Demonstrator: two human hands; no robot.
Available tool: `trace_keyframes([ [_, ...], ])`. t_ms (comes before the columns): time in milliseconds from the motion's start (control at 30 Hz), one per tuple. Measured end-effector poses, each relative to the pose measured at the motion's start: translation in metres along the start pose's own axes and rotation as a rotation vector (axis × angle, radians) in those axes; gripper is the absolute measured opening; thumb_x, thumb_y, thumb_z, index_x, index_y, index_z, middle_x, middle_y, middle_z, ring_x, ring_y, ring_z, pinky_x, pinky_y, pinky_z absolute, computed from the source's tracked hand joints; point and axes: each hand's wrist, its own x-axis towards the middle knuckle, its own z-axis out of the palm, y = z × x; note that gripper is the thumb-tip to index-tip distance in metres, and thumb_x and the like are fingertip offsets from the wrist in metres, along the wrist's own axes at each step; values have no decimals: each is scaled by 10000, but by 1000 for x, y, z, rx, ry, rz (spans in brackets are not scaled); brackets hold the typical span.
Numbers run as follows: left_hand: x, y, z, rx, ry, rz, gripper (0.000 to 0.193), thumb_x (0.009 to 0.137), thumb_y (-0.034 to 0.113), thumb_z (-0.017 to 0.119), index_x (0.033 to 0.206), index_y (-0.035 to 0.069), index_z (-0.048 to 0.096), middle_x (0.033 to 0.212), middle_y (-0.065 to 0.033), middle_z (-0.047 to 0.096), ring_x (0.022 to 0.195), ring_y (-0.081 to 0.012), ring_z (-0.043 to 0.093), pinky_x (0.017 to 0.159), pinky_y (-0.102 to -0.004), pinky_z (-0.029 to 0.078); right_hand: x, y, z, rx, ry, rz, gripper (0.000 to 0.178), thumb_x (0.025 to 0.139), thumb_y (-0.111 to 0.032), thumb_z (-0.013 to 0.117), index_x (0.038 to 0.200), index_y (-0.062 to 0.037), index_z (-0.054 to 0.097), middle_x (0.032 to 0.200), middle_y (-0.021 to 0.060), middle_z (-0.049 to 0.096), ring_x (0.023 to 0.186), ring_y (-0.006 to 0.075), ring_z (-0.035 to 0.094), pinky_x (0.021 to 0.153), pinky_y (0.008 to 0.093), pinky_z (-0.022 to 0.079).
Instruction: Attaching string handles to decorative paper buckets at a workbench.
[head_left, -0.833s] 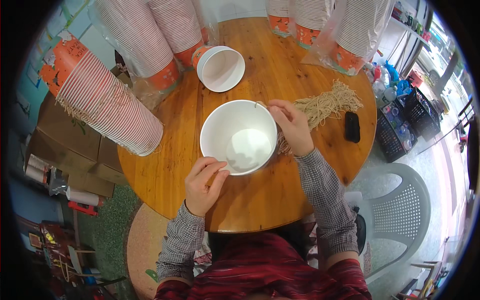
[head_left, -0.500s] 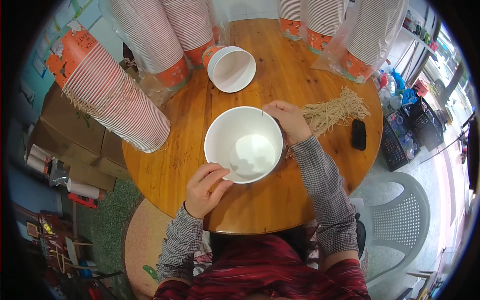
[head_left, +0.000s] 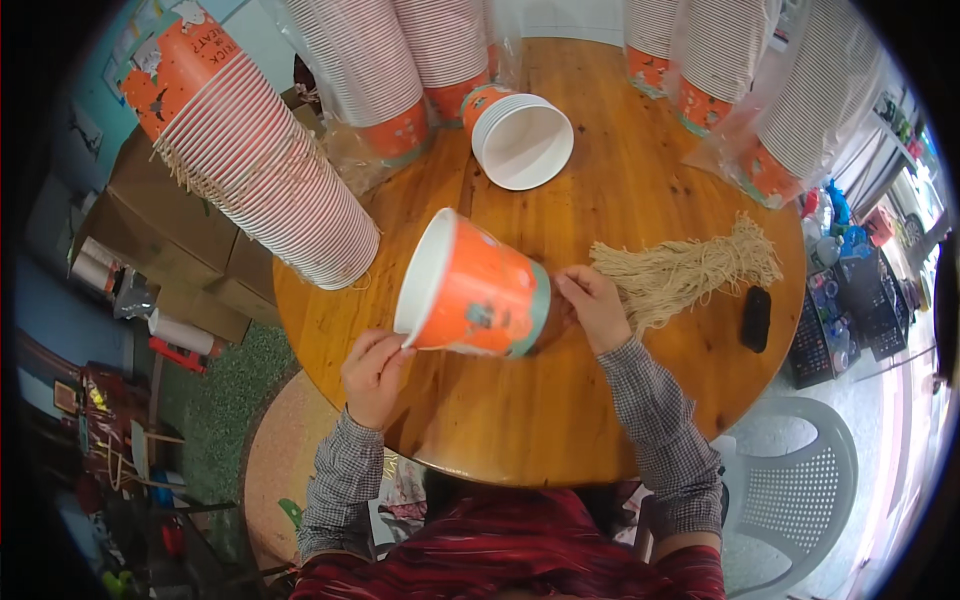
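An orange paper bucket (head_left: pixel 485 295) with a green base band and white inside is tipped on its side above the table, its mouth facing left. My left hand (head_left: pixel 372 380) pinches the lower edge of its rim. Beside the base is my right hand (head_left: pixel 597 305), thumb and fingertips closed together; what they hold, if anything, is too small to make out. A loose bundle of tan twine (head_left: pixel 690 270) lies just right of that hand, and a small black object (head_left: pixel 756 320) rests by the bundle.
A tall leaning stack of buckets (head_left: pixel 270 165) with twine strands stands on the round wooden table (head_left: pixel 600 420). Farther off, a few nested buckets (head_left: pixel 525 145) lie sideways between bagged stacks (head_left: pixel 360 70). A grey plastic chair (head_left: pixel 800 490) and black crates (head_left: pixel 865 300) are at the right.
The bucket has turned from mouth-up to lying sideways, its orange outside now showing. My right hand has left the rim and is by the base. The whole view has shifted slightly.
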Motion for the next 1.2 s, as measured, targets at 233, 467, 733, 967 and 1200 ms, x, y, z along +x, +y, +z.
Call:
trace_keyframes([
  [233, -2, -32, 37, -324, 102, -294, 75, 848, 8, 649, 908, -32, 628, 849, -67, 576, 735, -153, 543, 660, -253, 443, -13, 8, 30, 103, -210, 162, 303, 993, -277, 500, 1028, 13, 579, 872, 65, 647, 720, 125, 660, 552, 231, 518],
  [467, 30, -28, 46, -305, 162, -277, 105, 859, 8, 638, 957, -31, 629, 909, -58, 563, 760, -113, 530, 662, -224, 430, -28, 18, 42, -62, -94, 0, 183, 977, -166, 514, 983, 11, 560, 865, 51, 629, 727, 96, 638, 574, 209, 501],
  [733, 44, -27, 42, -470, 84, -312, 111, 868, 25, 642, 966, -26, 642, 889, -51, 549, 735, -93, 517, 645, -202, 416, -33, 21, 47, -136, -27, -229, 53, 918, -48, 577, 941, -2, 567, 829, 53, 603, 735, 93, 634, 597, 221, 494],
  [967, 82, 22, 18, -64, 159, 21, 238, 823, -6, 666, 1060, -6, 638, 930, -96, 553, 725, -163, 550, 649, -278, 473, -40, 7, 48, -245, 32, -356, 65, 914, -41, 587, 906, 9, 547, 818, 86, 607, 737, 121, 648, 623, 236, 504],
  [1200, 90, 48, 27, 108, 37, 487, 294, 713, -22, 725, 997, 24, 662, 913, -102, 590, 790, -265, 593, 698, -343, 490, -42, 6, 51, -29, 11, -272, 64, 950, -55, 535, 936, 6, 523, 842, 70, 644, 772, 117, 652, 657, 245, 520],
])
